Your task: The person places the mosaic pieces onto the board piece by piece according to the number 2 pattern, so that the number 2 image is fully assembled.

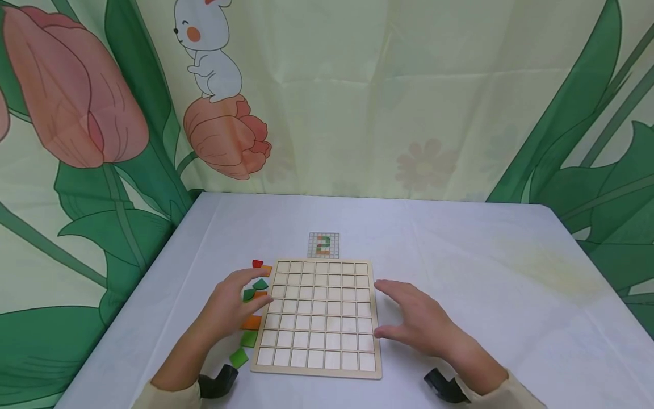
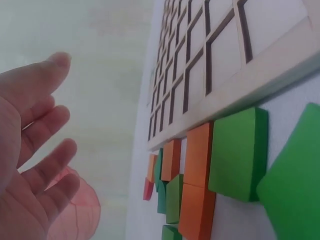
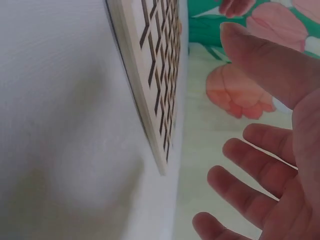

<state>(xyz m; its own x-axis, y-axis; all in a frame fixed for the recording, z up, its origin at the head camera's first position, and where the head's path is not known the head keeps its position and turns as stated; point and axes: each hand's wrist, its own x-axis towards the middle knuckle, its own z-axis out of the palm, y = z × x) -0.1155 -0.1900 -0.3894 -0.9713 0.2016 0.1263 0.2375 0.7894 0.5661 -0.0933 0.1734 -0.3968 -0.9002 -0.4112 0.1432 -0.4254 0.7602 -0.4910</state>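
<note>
A wooden grid board (image 1: 321, 318) with square cells lies flat on the table. My left hand (image 1: 228, 304) hovers over its left edge with fingers spread, holding nothing. Beneath and around that hand lie coloured blocks: a red block (image 1: 258, 263), an orange block (image 1: 251, 322), a dark green block (image 1: 260, 284) and a light green block (image 1: 238, 358). In the left wrist view a green block (image 2: 237, 155) rests close by the board's frame. On the other side, my right hand (image 1: 419, 315) has its thumb and fingers apart, fingertips right at the board's right edge.
Behind the board lies a small gridded card (image 1: 323, 245) printed with a coloured figure. A white cloth covers the table (image 1: 485, 272). A curtain (image 1: 327, 102) with tulips and a rabbit hangs beyond the far edge.
</note>
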